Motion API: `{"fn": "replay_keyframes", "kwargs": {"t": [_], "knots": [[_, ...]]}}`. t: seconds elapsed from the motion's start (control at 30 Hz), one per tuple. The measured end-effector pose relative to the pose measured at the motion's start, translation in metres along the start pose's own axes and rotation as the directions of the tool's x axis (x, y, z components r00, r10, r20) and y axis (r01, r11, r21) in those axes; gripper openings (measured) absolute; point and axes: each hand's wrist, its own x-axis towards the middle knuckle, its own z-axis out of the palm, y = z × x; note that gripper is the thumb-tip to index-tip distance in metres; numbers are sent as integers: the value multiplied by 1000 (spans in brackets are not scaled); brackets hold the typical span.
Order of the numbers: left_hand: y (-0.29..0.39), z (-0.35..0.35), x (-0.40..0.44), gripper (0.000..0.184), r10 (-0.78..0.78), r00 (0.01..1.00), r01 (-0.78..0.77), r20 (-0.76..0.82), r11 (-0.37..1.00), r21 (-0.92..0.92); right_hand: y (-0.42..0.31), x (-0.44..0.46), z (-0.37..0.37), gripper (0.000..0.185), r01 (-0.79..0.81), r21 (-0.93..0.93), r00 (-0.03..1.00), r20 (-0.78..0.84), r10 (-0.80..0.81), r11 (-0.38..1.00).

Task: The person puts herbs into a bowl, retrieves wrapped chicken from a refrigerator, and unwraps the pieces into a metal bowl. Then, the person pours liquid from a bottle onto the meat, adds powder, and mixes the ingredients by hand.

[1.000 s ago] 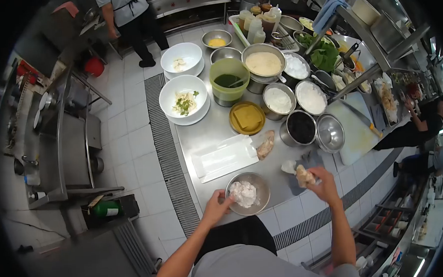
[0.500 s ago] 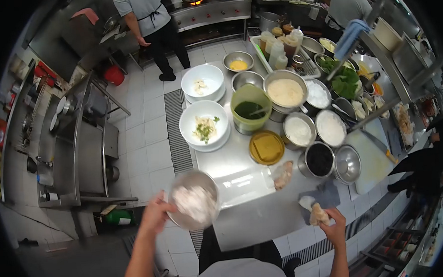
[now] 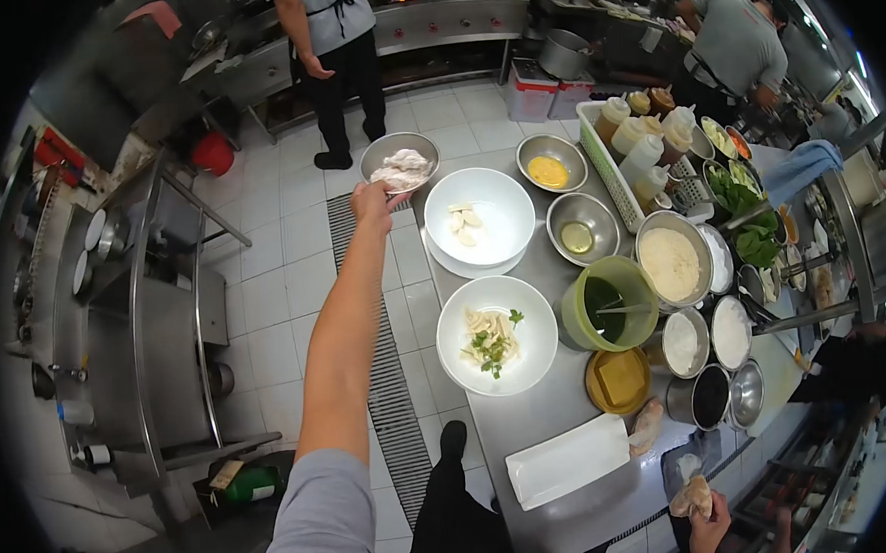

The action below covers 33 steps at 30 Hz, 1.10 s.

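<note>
My left hand (image 3: 377,202) reaches far forward, fingers gripping the rim of a steel bowl (image 3: 370,160) that holds white-coated pieces (image 3: 403,168). The bowl is held in the air over the floor, just left of the table. At the lower right, my right hand (image 3: 712,529) is closed around a pale tan lump (image 3: 691,498); I cannot make out what kind of food it is. Near it lie a dark grey square (image 3: 708,448) with something whitish on it and a raw-looking piece of meat (image 3: 646,426). A white rectangular plate (image 3: 563,462) is to its left.
On the steel table (image 3: 490,414) stand two white bowls (image 3: 440,212) with food, a green container (image 3: 580,314) of dark liquid, a yellow-lidded tub (image 3: 619,382), bowls of powder and a basket of squeeze bottles (image 3: 602,158). Two co-workers (image 3: 337,72) stand near the stoves.
My left hand has carried the steel bowl forward, from near my body to beyond the white bowls. The right hand still holds the tan lump. The view has shifted, with the table now further right.
</note>
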Motion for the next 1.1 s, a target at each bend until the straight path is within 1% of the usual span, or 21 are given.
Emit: {"fn": "replay_keyframes", "kwargs": {"t": [0.1, 0.17, 0.27, 0.33, 0.37, 0.43, 0.5, 0.53, 0.57, 0.6, 0.63, 0.7, 0.77, 0.8, 0.87, 0.9, 0.93, 0.97, 1.0, 1.07, 1.1], "knots": [[-20, 17, 13, 20, -74, 997, 74, -4, 995, 68, -5, -8, 12, 31, -43, 31, 996, -73, 45, 999], [-21, 23, 10, 25, -105, 995, 105, -5, 993, 53, -6, -8, 15, 31, -79, 42, 992, -90, 83, 996], [-23, 11, 25, 19, -179, 976, 154, 124, 971, 184, -11, -4, 21, 34, -15, -46, 994, -112, 9, 999], [-15, 2, 23, 24, -233, 951, 164, 204, 937, 309, -20, 1, 28, 36, 9, -10, 987, -161, -11, 1000], [-16, -10, 33, 31, -258, 917, 149, 305, 929, 338, -24, 2, 30, 37, 0, 18, 981, -196, 4, 1000], [-19, -17, 40, 44, -238, 962, 171, 132, 905, 389, -6, -1, 27, 39, -45, -57, 975, -221, 32, 997], [1, -9, 24, 51, -102, 989, 145, -107, 815, 561, -3, -1, 24, 39, -73, 9, 967, -243, 73, 997], [13, -2, 7, 55, 4, 985, 106, -175, 782, 614, 1, -3, 23, 39, -96, 3, 957, -275, 93, 995], [23, 0, -9, 51, 146, 969, 18, -200, 764, 645, 6, -3, 23, 37, -106, 100, 945, -300, 131, 989], [31, 10, -34, 47, 291, 942, -124, -164, 760, 638, 13, -4, 24, 36, -103, 200, 933, -320, 164, 974], [39, 22, -65, 43, 398, 913, -269, -86, 748, 607, 23, -6, 23, 36, -107, 206, 925, -337, 173, 973], [39, 52, -149, 37, 476, 859, -501, 190, 701, 508, 39, -9, 20, 33, -93, 459, 883, -372, 286, 884], [16, 86, -256, 31, 419, 697, -678, 583, 651, 342, 42, -6, 15, 31, -79, 503, 845, -425, 325, 861], [-3, 98, -303, 27, 285, 593, -707, 753, 632, 318, 47, -5, 9, 31, -98, 535, 825, -428, 370, 839], [-46, 141, -421, 26, -62, 392, -556, 918, 779, 289, 73, -3, -3, 28, -100, 621, 803, -411, 432, 778], [-79, 160, -454, 27, 9, 101, -822, 995, 564, 78, 81, -2, -10, 28, -95, 624, 805, -410, 428, 776], [-99, 185, -500, 28, -34, -76, -884, 997, 465, -52, 88, 3, -14, 27, -38, 718, 776, -416, 473, 695], [-139, 204, -531, 30, -16, -195, -864, 981, 476, -164, 95, 7, -18, 26, 21, 798, 748, -412, 520, 602], [-174, 220, -557, 35, -68, -272, -885, 960, 410, -221, 102, 7, -25, 26, 19, 802, 755, -403, 518, 597], [-242, 247, -597, 42, -129, -338, -928, 932, 210, -308, 115, 10, -43, 24, 44, 828, 755, -394, 524, 559], [-275, 252, -607, 42, -133, -328, -933, 935, 201, -299, 124, 10, -51, 24, 39, 831, 763, -384, 521, 555]]}}
